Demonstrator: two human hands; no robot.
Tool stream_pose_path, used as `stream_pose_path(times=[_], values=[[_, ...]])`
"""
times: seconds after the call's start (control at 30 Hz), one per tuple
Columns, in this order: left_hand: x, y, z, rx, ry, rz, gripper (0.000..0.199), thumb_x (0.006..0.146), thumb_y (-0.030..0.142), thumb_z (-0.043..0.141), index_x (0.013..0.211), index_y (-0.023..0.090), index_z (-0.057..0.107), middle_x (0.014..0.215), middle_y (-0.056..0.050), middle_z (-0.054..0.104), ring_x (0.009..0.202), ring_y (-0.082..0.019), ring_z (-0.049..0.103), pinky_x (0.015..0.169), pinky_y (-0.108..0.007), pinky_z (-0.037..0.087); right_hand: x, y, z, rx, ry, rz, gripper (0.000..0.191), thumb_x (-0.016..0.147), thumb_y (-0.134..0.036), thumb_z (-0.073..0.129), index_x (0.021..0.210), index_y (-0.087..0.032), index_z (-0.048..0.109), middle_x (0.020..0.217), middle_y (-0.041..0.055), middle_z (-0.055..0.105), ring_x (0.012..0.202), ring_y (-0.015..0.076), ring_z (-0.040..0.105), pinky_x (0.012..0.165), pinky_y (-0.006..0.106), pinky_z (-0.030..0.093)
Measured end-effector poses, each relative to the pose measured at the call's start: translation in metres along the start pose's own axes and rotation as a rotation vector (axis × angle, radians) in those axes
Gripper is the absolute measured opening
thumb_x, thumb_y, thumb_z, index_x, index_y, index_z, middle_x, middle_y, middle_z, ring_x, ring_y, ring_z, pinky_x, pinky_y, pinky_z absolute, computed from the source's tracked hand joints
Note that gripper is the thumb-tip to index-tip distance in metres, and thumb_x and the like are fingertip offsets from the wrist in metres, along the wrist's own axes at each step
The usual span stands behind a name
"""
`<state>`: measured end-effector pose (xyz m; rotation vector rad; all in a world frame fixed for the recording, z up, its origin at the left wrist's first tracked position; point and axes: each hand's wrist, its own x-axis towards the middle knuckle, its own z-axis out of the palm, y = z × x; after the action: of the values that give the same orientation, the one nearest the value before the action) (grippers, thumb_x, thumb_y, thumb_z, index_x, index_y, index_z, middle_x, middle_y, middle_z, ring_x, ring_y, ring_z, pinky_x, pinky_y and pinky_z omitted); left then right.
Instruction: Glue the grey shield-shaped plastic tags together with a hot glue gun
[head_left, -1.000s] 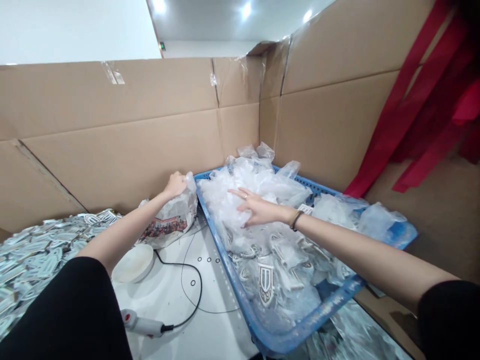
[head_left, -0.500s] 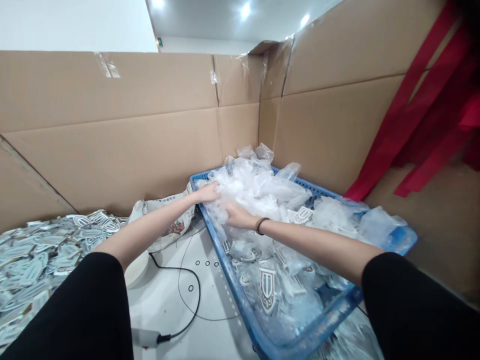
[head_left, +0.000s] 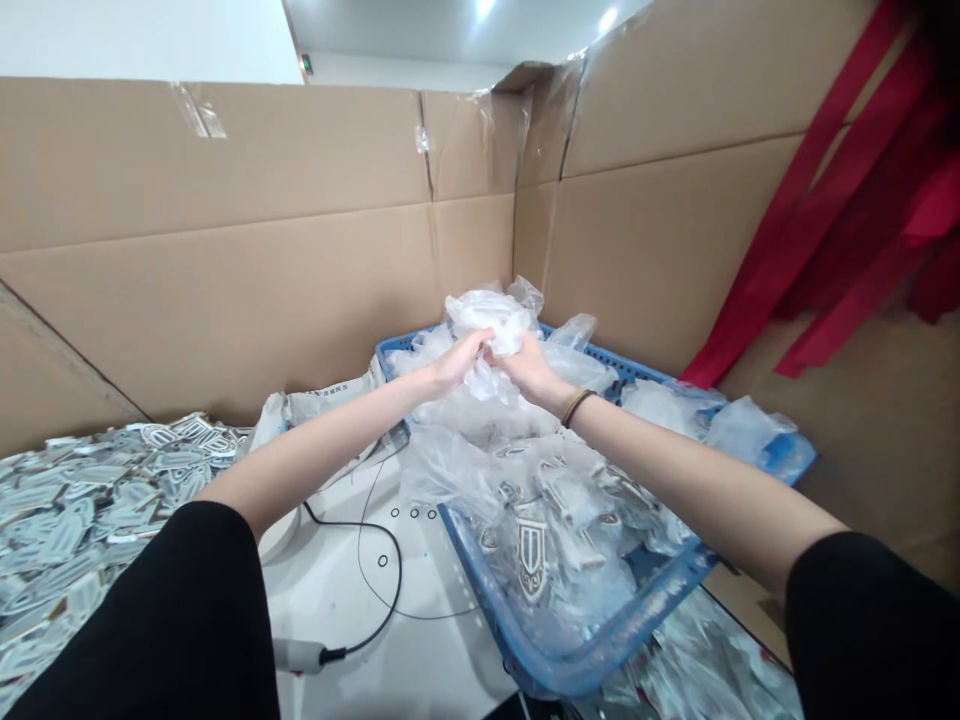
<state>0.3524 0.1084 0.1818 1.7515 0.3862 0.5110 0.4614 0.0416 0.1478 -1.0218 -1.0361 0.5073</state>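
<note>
Head view: both hands meet over the far part of the basket (head_left: pixel 555 675), with a bundle (head_left: pixel 491 312) of crumpled clear plastic between them.
Left hand (head_left: pixel 457 365): the grip is closed on the near left side of the bundle, thumb side up.
Right hand (head_left: pixel 531 368): the grip is closed on the near right side, fingertips partly hidden in the plastic.
Bundle: raised above the other bags, loose folds hanging below the hands; whether anything is inside, I cannot tell.
Step in hand: it looks like gathering and lifting the plastic with two hands.
Next move: any further lift or pull would call for both grips firm and together, since loose film (head_left: pixel 450 465) drapes over the basket's left rim and could drag or catch.
Basket contents: wrapped badges (head_left: pixel 533 555) in the near half, beneath and among clear bags.
Worktop (head_left: pixel 442 650): left of the basket, a corded tool (head_left: pixel 300 655) lies near; a pile of badges (head_left: pixel 97 500) spreads at far left.
</note>
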Motion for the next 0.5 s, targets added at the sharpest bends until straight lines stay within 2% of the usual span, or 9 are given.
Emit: stream_pose_path(times=[0.07, 0.13, 0.2, 0.27, 0.33, 0.4, 0.5], values=[[-0.009, 0.018, -0.011, 0.422, -0.106, 0.048, 0.027, 0.092, 0.042, 0.052, 0.088, 0.017, 0.063, 0.098, -0.009, 0.071, 0.095, -0.025, 0.065, 0.079, -0.034, 0.051, 0.001, -0.006, -0.004, -0.023, 0.015, -0.032, 0.020, 0.061, -0.012, 0.072, 0.076, -0.019, 0.062, 0.075, -0.0036, 0.064, 0.072, 0.0130, 0.058, 0.067, 0.024, 0.050], [-0.024, 0.034, -0.018, 0.747, -0.162, 0.134, 0.027, 0.091, 0.042, 0.055, 0.094, 0.017, 0.065, 0.105, -0.009, 0.072, 0.097, -0.025, 0.066, 0.081, -0.033, 0.050, 0.003, -0.010, -0.008, -0.068, 0.024, -0.048, 0.018, 0.061, -0.008, 0.071, 0.071, -0.019, 0.061, 0.072, -0.0043, 0.064, 0.071, 0.0130, 0.056, 0.065, 0.023, 0.049], [-0.043, 0.045, -0.018, 0.918, -0.130, 0.184, 0.037, 0.093, 0.045, 0.053, 0.116, 0.019, 0.064, 0.110, -0.008, 0.073, 0.098, -0.024, 0.068, 0.083, -0.032, 0.049, 0.007, -0.011, -0.014, -0.092, 0.101, -0.018, 0.021, 0.059, -0.002, 0.069, 0.066, -0.019, 0.059, 0.069, -0.0051, 0.062, 0.068, 0.0117, 0.054, 0.062, 0.022, 0.047], [-0.064, 0.046, -0.014, 0.987, -0.085, 0.181, 0.056, 0.092, 0.052, 0.056, 0.138, 0.021, 0.053, 0.120, -0.009, 0.072, 0.105, -0.026, 0.069, 0.086, -0.032, 0.049, 0.014, -0.010, -0.024, -0.095, 0.219, 0.030, 0.023, 0.059, 0.001, 0.066, 0.062, -0.019, 0.055, 0.065, -0.0058, 0.057, 0.062, 0.0096, 0.050, 0.057, 0.020, 0.043], [-0.081, 0.035, -0.010, 1.056, -0.124, 0.150, 0.076, 0.085, 0.060, 0.063, 0.149, 0.023, 0.044, 0.137, -0.012, 0.064, 0.121, -0.030, 0.064, 0.094, -0.033, 0.048, 0.024, -0.008, -0.037, -0.071, 0.345, 0.064, 0.023, 0.060, -0.001, 0.064, 0.059, -0.020, 0.049, 0.061, -0.0065, 0.051, 0.058, 0.0084, 0.045, 0.052, 0.020, 0.040], [-0.087, 0.016, -0.011, 1.155, -0.214, 0.099, 0.093, 0.075, 0.066, 0.071, 0.153, 0.025, 0.040, 0.153, -0.015, 0.050, 0.137, -0.037, 0.052, 0.103, -0.037, 0.045, 0.034, -0.007, -0.048, -0.017, 0.469, 0.089, 0.025, 0.061, -0.006, 0.062, 0.056, -0.021, 0.043, 0.058, -0.0068, 0.045, 0.056, 0.0084, 0.042, 0.048, 0.020, 0.038], [-0.074, -0.023, -0.019, 1.279, -0.304, -0.030, 0.121, 0.060, 0.067, 0.080, 0.161, 0.028, 0.025, 0.168, -0.021, 0.019, 0.145, -0.046, 0.039, 0.102, -0.044, 0.046, 0.043, -0.009, -0.060, 0.071, 0.604, 0.093, 0.024, 0.058, -0.010, 0.063, 0.054, -0.022, 0.042, 0.058, -0.0066, 0.043, 0.056, 0.0090, 0.043, 0.044, 0.020, 0.037]])
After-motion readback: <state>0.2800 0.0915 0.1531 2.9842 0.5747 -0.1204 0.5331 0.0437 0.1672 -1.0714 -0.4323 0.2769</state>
